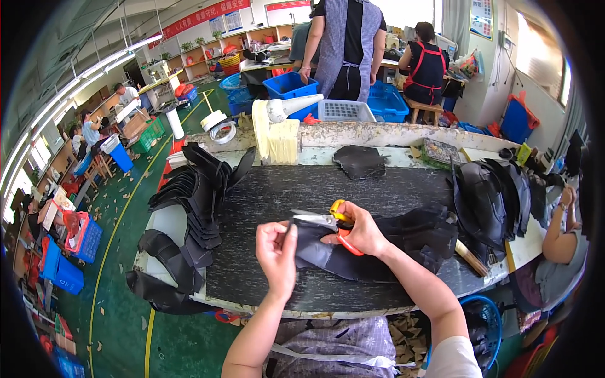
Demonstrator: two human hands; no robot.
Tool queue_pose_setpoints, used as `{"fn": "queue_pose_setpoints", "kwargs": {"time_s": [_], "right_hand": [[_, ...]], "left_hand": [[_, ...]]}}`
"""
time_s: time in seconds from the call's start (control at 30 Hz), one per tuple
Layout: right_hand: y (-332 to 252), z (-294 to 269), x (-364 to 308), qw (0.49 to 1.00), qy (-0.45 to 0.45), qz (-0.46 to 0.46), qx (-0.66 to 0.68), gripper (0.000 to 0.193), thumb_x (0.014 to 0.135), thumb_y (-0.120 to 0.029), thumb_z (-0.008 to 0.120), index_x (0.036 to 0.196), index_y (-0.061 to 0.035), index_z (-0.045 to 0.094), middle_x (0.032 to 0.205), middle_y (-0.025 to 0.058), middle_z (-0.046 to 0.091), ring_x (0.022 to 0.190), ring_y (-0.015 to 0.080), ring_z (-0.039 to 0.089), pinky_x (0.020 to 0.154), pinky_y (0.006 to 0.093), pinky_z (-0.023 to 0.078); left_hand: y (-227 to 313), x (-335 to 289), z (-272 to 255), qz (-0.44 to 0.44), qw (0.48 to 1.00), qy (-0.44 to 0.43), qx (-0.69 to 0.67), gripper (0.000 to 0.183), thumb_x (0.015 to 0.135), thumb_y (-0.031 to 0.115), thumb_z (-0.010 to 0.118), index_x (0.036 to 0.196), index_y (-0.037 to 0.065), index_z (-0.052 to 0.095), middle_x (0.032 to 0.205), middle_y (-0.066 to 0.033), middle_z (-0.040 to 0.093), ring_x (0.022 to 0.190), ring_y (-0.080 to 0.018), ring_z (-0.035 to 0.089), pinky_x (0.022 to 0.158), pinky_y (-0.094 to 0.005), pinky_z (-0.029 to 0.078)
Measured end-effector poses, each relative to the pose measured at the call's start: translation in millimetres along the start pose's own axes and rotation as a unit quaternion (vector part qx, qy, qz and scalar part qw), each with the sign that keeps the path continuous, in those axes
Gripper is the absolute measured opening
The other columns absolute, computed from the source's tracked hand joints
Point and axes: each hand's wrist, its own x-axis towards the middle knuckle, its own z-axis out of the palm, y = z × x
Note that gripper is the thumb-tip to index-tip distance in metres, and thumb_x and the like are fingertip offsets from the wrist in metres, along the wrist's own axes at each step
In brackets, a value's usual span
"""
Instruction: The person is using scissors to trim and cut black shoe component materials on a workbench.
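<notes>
My right hand (360, 233) grips a pair of scissors (341, 228) with one yellow and one orange handle loop. The metal blades point left along the upper edge of a black leather-like piece (315, 251). Between thumb and fingers, my left hand (277, 252) pinches that edge near the blade tips. The piece stretches right below my right hand toward more black pieces (422, 236) on the dark tabletop (283, 195). Whether the blades are cutting into it, I cannot tell.
Stacked black pieces (195, 201) line the table's left; another stack (491, 198) stands right, near a wooden-handled brush (471, 259). A cream tape dispenser (277, 135) sits at the back edge. A blue basket (484, 327) is at lower right. A person (558, 252) sits close on the right.
</notes>
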Motion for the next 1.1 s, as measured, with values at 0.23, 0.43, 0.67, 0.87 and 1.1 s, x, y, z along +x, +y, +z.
{"fn": "queue_pose_setpoints", "kwargs": {"time_s": [0.23, 0.43, 0.67, 0.87, 1.1], "right_hand": [[-46.2, -24.6, -25.0, 0.958, 0.186, -0.054, -0.209, 0.048, 0.064, -0.017, 0.088, 0.091, -0.0044, 0.050, 0.075, 0.0021, 0.057, 0.064, 0.0081, 0.055, 0.060, 0.0242, 0.047], [-50.7, -51.6, -58.8, 0.853, 0.071, -0.161, -0.491, 0.058, 0.059, -0.049, 0.083, 0.084, -0.0026, 0.058, 0.080, 0.0092, 0.057, 0.069, 0.0282, 0.062, 0.060, 0.0349, 0.052], [-46.4, -49.6, -59.2, 0.802, 0.043, -0.202, -0.560, 0.057, 0.064, -0.056, 0.075, 0.081, -0.0049, 0.057, 0.076, 0.0066, 0.053, 0.066, 0.0234, 0.058, 0.059, 0.0325, 0.048], [-47.3, -44.5, -47.5, 0.776, 0.022, -0.248, -0.579, 0.057, 0.068, -0.059, 0.071, 0.080, -0.0046, 0.058, 0.073, 0.0055, 0.054, 0.067, 0.0214, 0.059, 0.061, 0.0320, 0.048], [-53.2, -49.5, -40.3, 0.777, -0.005, -0.291, -0.558, 0.058, 0.065, -0.060, 0.074, 0.073, -0.0054, 0.055, 0.063, 0.0046, 0.053, 0.056, 0.0223, 0.058, 0.055, 0.0300, 0.045]], "left_hand": [[5.3, -20.0, -5.7, 0.287, 0.907, -0.097, 0.292, 0.014, 0.080, 0.002, 0.067, 0.093, -0.001, 0.061, 0.084, -0.0159, 0.060, 0.070, -0.0304, 0.059, 0.065, -0.0339, 0.048], [1.9, -41.9, -5.5, -0.171, 0.977, -0.052, -0.117, 0.019, 0.090, 0.006, 0.060, 0.108, 0.000, 0.064, 0.103, -0.0033, 0.065, 0.094, -0.0093, 0.059, 0.086, -0.0251, 0.042], [-11.8, -56.9, -9.8, -0.248, 0.944, -0.043, -0.213, 0.021, 0.091, 0.009, 0.058, 0.111, 0.002, 0.062, 0.109, -0.0047, 0.064, 0.101, -0.0124, 0.059, 0.090, -0.0275, 0.044], [-11.6, -62.1, -6.7, -0.191, 0.968, -0.055, -0.154, 0.019, 0.091, 0.008, 0.062, 0.108, 0.001, 0.065, 0.103, -0.0030, 0.066, 0.090, -0.0051, 0.059, 0.079, -0.0206, 0.045], [-11.0, -63.5, -13.7, -0.176, 0.976, -0.084, -0.098, 0.017, 0.091, 0.011, 0.062, 0.104, 0.000, 0.066, 0.094, -0.0008, 0.066, 0.082, -0.0033, 0.056, 0.073, -0.0196, 0.044]]}}
